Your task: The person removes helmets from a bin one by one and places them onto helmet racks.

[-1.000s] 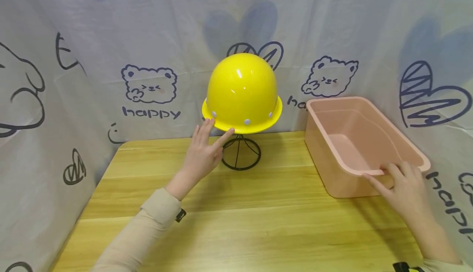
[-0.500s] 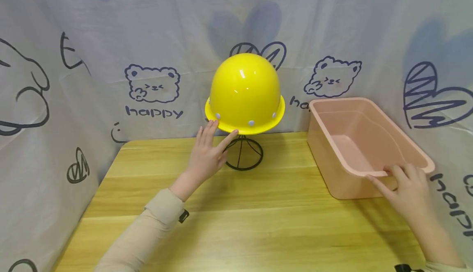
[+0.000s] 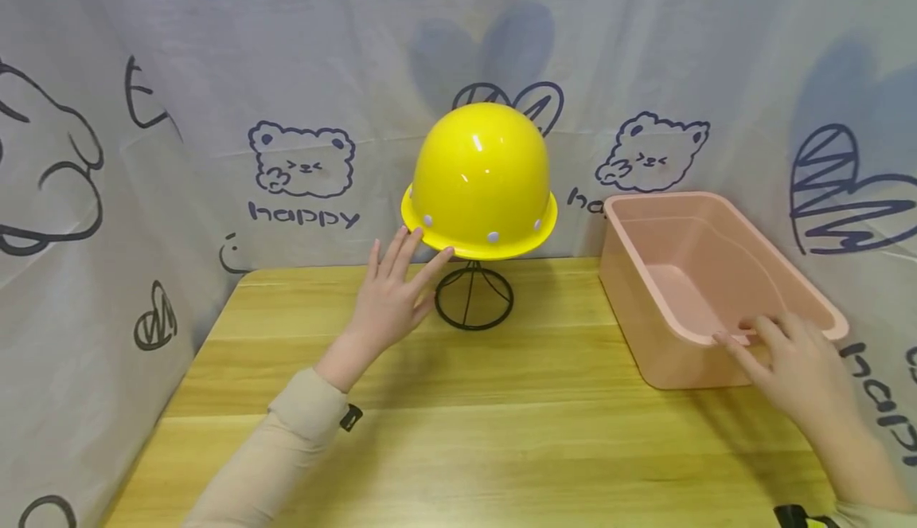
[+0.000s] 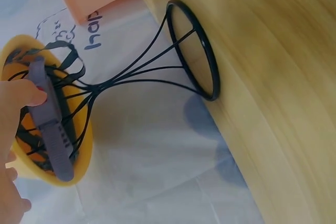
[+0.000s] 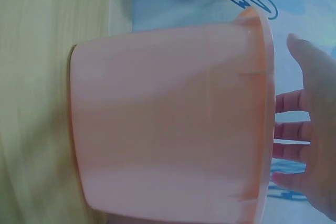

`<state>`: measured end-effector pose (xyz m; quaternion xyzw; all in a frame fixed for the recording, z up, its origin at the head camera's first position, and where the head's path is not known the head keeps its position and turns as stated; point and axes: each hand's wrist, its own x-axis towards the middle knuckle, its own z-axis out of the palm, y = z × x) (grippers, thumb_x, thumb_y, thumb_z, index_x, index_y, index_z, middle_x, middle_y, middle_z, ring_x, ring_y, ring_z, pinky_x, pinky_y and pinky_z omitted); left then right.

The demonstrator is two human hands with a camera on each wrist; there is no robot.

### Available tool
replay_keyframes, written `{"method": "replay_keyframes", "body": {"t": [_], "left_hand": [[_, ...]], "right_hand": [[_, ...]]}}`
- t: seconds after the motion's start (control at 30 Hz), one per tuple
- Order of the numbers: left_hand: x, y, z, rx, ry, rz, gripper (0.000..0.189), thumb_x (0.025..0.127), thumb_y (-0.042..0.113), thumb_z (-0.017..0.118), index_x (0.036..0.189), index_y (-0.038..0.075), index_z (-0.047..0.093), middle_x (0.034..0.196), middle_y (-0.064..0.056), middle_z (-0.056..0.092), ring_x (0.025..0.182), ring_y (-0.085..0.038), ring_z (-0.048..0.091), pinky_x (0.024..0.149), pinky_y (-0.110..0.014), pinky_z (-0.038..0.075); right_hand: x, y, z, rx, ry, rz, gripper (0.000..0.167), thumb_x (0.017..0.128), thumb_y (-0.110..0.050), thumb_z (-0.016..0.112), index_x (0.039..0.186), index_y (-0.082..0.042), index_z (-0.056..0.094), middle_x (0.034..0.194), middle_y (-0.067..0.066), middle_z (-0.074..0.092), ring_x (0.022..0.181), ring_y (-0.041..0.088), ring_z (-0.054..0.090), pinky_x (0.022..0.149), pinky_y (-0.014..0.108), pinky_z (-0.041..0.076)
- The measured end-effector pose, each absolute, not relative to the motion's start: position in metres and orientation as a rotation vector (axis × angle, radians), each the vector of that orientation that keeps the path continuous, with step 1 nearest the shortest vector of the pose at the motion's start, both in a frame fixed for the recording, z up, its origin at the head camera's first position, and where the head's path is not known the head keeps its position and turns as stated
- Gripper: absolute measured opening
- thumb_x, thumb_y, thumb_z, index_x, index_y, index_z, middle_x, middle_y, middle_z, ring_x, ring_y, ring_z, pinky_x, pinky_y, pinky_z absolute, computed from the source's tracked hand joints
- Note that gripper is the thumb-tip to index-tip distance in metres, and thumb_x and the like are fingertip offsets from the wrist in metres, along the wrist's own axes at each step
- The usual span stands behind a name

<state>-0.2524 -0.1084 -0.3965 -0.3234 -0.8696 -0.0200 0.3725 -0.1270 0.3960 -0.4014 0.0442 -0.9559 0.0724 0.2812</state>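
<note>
A yellow hard hat (image 3: 481, 170) with pale rivets sits on a black wire stand (image 3: 474, 297) at the back of the table. My left hand (image 3: 383, 301) is at the hat's lower left brim, fingers straight and spread, fingertips right at the edge. In the left wrist view its thumb overlaps the grey headband adjuster (image 4: 50, 116) under the hat; a dark strap (image 4: 76, 59) hangs there. My right hand (image 3: 809, 369) is over the near rim of a pink plastic bin (image 3: 630, 305). In the right wrist view its fingers reach past the rim, thumb apart from the wall.
The wooden table (image 3: 487, 448) extends in front of the stand and bin. A white curtain (image 3: 301, 50) printed with bears and hearts hangs close behind and along both sides. The bin stands at the table's right side.
The head view has swung slightly, so everything sits further right. My left hand has eased a little left relative to the hat. My right thumb has risen slightly at the bin's rim.
</note>
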Motion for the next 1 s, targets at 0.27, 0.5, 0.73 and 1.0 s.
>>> {"method": "replay_keyframes", "body": {"t": [0.27,0.5,0.73,1.0], "left_hand": [[-0.241,-0.116,-0.386,-0.728,-2.356,-0.030,0.085,0.080,0.033,0.078,0.152,0.031,0.031,0.159,-0.019,0.022,0.148,-0.041,0.020,0.115,-0.068,0.018],[-0.228,-0.124,-0.378,-0.633,-2.460,-0.080,0.080,0.086,0.055,0.065,0.153,0.035,0.026,0.162,-0.017,0.018,0.150,-0.040,0.012,0.116,-0.069,0.010],[-0.213,-0.131,-0.375,-0.522,-2.644,-0.140,0.076,0.089,0.069,0.047,0.154,0.043,0.017,0.166,-0.008,0.002,0.153,-0.036,-0.001,0.116,-0.068,-0.002],[-0.200,-0.133,-0.389,-0.402,-2.764,-0.163,0.078,0.088,0.076,0.037,0.154,0.044,0.013,0.166,-0.006,-0.006,0.152,-0.029,-0.014,0.116,-0.068,-0.008]], "right_hand": [[-0.142,0.383,-0.387,0.236,-2.493,0.285,0.046,0.093,-0.042,0.061,0.105,0.002,0.063,0.110,0.025,0.057,0.102,0.045,0.049,0.091,0.057,0.037],[-0.156,0.361,-0.381,0.438,-2.301,0.316,0.081,0.093,-0.070,0.037,0.109,0.005,0.062,0.110,0.026,0.056,0.106,0.045,0.048,0.095,0.057,0.036],[-0.165,0.332,-0.377,0.482,-2.229,0.384,0.080,0.092,-0.071,0.037,0.120,0.000,0.061,0.125,0.027,0.056,0.126,0.046,0.045,0.114,0.055,0.030],[-0.166,0.299,-0.379,0.452,-2.359,0.408,0.074,0.093,-0.067,0.043,0.135,-0.007,0.053,0.141,0.024,0.048,0.142,0.045,0.030,0.115,0.061,0.025]]}}
